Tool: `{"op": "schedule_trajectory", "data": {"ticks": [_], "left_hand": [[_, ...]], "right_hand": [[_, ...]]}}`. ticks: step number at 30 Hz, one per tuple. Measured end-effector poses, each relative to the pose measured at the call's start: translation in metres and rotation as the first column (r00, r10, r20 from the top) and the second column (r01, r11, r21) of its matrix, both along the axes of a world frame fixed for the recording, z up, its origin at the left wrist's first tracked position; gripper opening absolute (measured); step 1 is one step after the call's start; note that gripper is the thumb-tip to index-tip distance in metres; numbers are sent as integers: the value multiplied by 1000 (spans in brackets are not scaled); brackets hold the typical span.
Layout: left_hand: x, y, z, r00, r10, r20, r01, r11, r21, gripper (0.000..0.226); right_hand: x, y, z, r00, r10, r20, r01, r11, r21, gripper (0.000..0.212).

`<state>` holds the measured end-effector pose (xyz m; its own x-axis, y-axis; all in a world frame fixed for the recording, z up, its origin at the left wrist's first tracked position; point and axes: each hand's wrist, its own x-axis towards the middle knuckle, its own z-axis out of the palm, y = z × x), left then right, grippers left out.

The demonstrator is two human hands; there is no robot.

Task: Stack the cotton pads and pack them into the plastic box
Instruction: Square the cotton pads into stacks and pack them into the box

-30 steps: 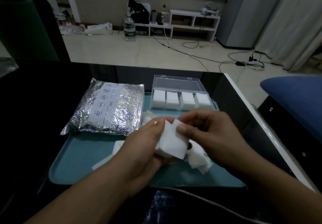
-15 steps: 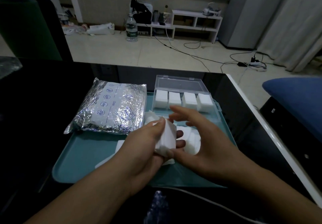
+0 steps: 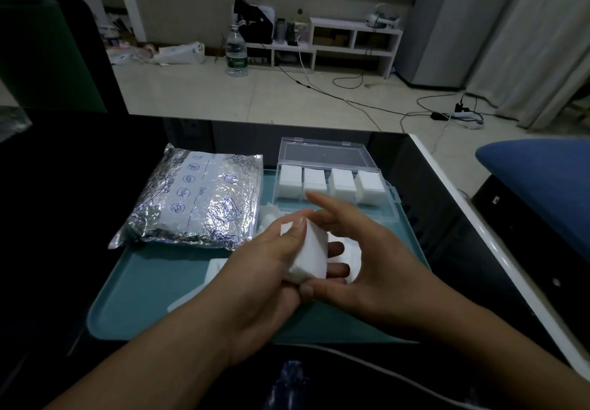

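A person squares up a stack of cotton pads [image 3: 309, 254] above a teal tray [image 3: 153, 294] on a dark table [image 3: 64, 186]. A second ago both hands were pinching a loose pad onto the pile; now that pad sits flush and the pile reads as one tidy block, which suggests this stack is about ready for packing.

The left hand [image 3: 265, 277] grips the stack, thumb laid along its upper face and fingers curled beneath, fingertips poking out at the 3 o'clock side. The right hand [image 3: 357, 262] has let go and stands spread just beside the block, fingers straight and pointing toward 11 o'clock, thumb near the stack's lower corner; whether it touches the pads cannot be told.

The clear plastic box [image 3: 332, 183] lies open at the tray's 1 o'clock corner, lid folded back, with four white stacks lined along its far row and the near row apparently free. Loose pads [image 3: 349, 254] lie on the tray under and behind the hands, so more stacking likely remains. A silver foil pouch [image 3: 194, 199] rests at the tray's 11 o'clock corner, overhanging onto the table.
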<state>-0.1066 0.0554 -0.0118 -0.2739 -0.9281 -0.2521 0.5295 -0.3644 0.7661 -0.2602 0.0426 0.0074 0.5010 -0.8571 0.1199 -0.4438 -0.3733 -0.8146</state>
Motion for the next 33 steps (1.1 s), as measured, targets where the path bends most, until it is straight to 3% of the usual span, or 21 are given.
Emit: {"op": "schedule_trajectory", "data": {"ticks": [8, 13, 16, 18, 22, 24, 27, 33], "left_hand": [[-2, -1, 1, 1000, 23, 3, -23, 999, 31, 49], [-2, 0, 1, 999, 41, 3, -41, 998, 38, 34], [0, 1, 4, 998, 67, 18, -67, 997, 44, 30], [3, 0, 7, 995, 95, 24, -96, 994, 52, 29], [11, -3, 13, 988, 154, 22, -156, 982, 104, 31], [13, -4, 13, 982, 188, 26, -190, 974, 120, 30], [12, -3, 12, 975, 216, 50, -220, 969, 116, 29], [11, -5, 10, 961, 261, 90, -271, 955, 121, 30]], "right_hand": [[2, 0, 1, 1000, -11, 23, 11, 1000, 13, 90], [3, 0, -1, 1000, -21, 22, 21, 999, 32, 91], [-1, -3, 0, 998, -29, -58, 26, 998, -53, 97], [-12, -11, 4, 991, -78, -111, 69, 994, -80, 89], [-47, -33, 9, 926, -245, -288, 206, 966, -158, 23], [-59, -38, 6, 846, -268, -461, 220, 963, -157, 12], [-59, -36, -3, 765, -188, -616, 169, 981, -90, 11], [-40, -32, -17, 740, -262, -620, 134, 960, -246, 29]]}}
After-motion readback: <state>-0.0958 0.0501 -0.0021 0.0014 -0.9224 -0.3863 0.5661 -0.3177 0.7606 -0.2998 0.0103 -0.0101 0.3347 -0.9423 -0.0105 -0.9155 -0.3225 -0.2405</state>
